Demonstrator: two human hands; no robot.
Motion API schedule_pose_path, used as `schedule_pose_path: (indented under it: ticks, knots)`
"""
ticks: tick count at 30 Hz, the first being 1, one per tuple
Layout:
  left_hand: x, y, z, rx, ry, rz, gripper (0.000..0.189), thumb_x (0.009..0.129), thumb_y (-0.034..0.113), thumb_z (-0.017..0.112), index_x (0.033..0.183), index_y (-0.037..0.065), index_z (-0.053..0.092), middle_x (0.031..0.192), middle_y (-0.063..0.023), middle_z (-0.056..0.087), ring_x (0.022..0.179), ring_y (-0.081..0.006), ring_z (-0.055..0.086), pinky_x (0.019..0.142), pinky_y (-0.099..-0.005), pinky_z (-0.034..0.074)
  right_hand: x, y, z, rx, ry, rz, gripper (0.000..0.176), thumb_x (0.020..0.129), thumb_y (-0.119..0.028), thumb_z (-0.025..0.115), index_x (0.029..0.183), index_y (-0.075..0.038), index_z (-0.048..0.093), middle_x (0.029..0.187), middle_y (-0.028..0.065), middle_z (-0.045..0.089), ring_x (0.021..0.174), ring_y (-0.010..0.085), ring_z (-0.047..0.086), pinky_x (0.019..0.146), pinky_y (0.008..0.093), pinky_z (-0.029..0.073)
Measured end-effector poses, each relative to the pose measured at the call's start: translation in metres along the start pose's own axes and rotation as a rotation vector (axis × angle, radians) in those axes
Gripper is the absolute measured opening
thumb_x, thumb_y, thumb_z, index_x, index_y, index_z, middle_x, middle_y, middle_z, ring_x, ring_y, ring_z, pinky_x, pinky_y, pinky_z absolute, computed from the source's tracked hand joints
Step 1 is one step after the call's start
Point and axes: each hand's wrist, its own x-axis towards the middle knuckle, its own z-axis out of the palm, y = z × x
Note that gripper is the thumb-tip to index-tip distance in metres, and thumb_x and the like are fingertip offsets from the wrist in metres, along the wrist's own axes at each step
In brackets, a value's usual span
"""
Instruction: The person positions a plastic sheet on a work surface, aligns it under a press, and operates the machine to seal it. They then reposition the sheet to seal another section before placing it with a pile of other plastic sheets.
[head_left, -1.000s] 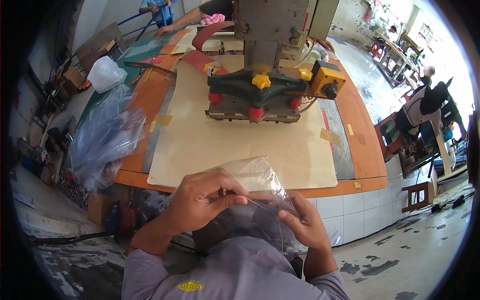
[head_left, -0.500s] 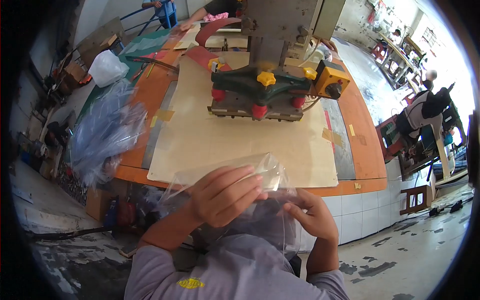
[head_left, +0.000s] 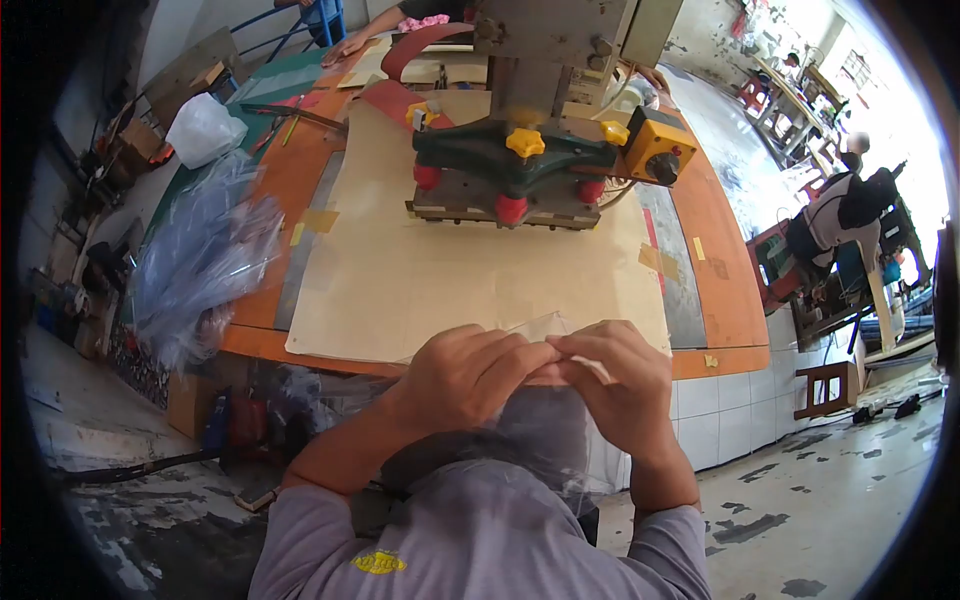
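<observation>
A clear plastic sheet [head_left: 541,425], perhaps a bag, hangs over my lap, with one corner sticking up beyond my fingers. My left hand [head_left: 465,375] is closed on its upper edge, knuckles facing up. Right beside it, my right hand [head_left: 622,380] pinches the same edge, and the fingertips of both hands meet. What lies between the fingertips is hidden. Both hands are at the near edge of a cream board [head_left: 470,290] on the table. Beyond them stands a press head [head_left: 515,175] with yellow knobs and red feet.
Crumpled clear plastic [head_left: 205,270] lies at the table's left, near a white plastic bag [head_left: 205,130]. A yellow control box [head_left: 660,148] juts from the press's right side. Across the orange table [head_left: 715,260], a co-worker's hand [head_left: 345,48] rests. Another person [head_left: 845,215] is at the far right.
My right hand has risen to meet my left at the plastic's edge, and its fingers have closed there. The raised plastic has dropped lower. The view has shifted slightly.
</observation>
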Motion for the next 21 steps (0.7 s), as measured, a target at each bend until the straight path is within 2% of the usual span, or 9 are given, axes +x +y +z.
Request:
schedule_pose_path:
  ticks: [3, 6, 8, 12, 18, 21]
  knots:
    - [0.008, 0.006, -0.012, -0.152, -0.013, -0.293, 0.043, 0.089, 0.026, 0.087, 0.122, 0.008, 0.065, 0.085, -0.0055, 0.074, 0.070, -0.0243, 0.073, 0.062, -0.0371, 0.056, 0.000, 0.009, 0.000, 0.064, 0.090, 0.159, 0.019, 0.087, -0.001, 0.085, 0.106, -0.002, 0.079, 0.095, 0.0101, 0.079, 0.090, 0.0228, 0.074, 0.081, 0.0342, 0.056]
    - [-0.013, -0.001, -0.031, -0.052, -0.204, -0.521, 0.039, 0.087, 0.025, 0.087, 0.119, 0.009, 0.069, 0.086, -0.0058, 0.076, 0.076, -0.0263, 0.075, 0.067, -0.0387, 0.059, 0.000, 0.020, -0.014, 0.099, 0.166, 0.284, 0.012, 0.090, -0.003, 0.084, 0.101, 0.001, 0.079, 0.095, 0.0102, 0.080, 0.090, 0.0185, 0.074, 0.083, 0.0311, 0.056]
    - [-0.034, -0.016, -0.037, -0.048, -0.255, -0.534, 0.032, 0.087, 0.022, 0.087, 0.112, 0.008, 0.072, 0.087, -0.0059, 0.077, 0.077, -0.0259, 0.077, 0.068, -0.0382, 0.059, -0.003, 0.031, -0.023, 0.115, 0.190, 0.339, 0.011, 0.094, -0.006, 0.082, 0.101, 0.002, 0.078, 0.093, 0.0084, 0.079, 0.090, 0.0138, 0.073, 0.083, 0.0291, 0.055]
    - [-0.040, -0.022, -0.041, -0.018, -0.261, -0.491, 0.017, 0.088, 0.017, 0.085, 0.096, 0.005, 0.076, 0.087, -0.0073, 0.080, 0.077, -0.0254, 0.078, 0.071, -0.0376, 0.060, -0.002, 0.039, -0.030, 0.157, 0.183, 0.378, 0.014, 0.099, -0.011, 0.079, 0.102, 0.002, 0.077, 0.090, 0.0054, 0.077, 0.087, 0.0121, 0.072, 0.084, 0.0287, 0.055]
    - [-0.024, -0.035, -0.051, -0.012, -0.309, -0.414, 0.014, 0.090, 0.014, 0.083, 0.097, 0.004, 0.077, 0.087, -0.0085, 0.080, 0.077, -0.0258, 0.079, 0.070, -0.0368, 0.060, -0.001, 0.051, -0.030, 0.177, 0.219, 0.339, 0.017, 0.102, -0.015, 0.077, 0.102, 0.002, 0.077, 0.088, 0.0054, 0.078, 0.088, 0.0119, 0.073, 0.085, 0.0291, 0.055]
    - [-0.019, -0.044, -0.056, -0.015, -0.288, -0.370, 0.016, 0.089, 0.015, 0.084, 0.098, 0.004, 0.076, 0.087, -0.0090, 0.080, 0.076, -0.0264, 0.078, 0.070, -0.0352, 0.060, -0.001, 0.065, -0.029, 0.289, 0.245, 0.346, 0.016, 0.102, -0.013, 0.076, 0.102, 0.003, 0.077, 0.091, 0.0052, 0.078, 0.090, 0.0117, 0.072, 0.087, 0.0284, 0.054]
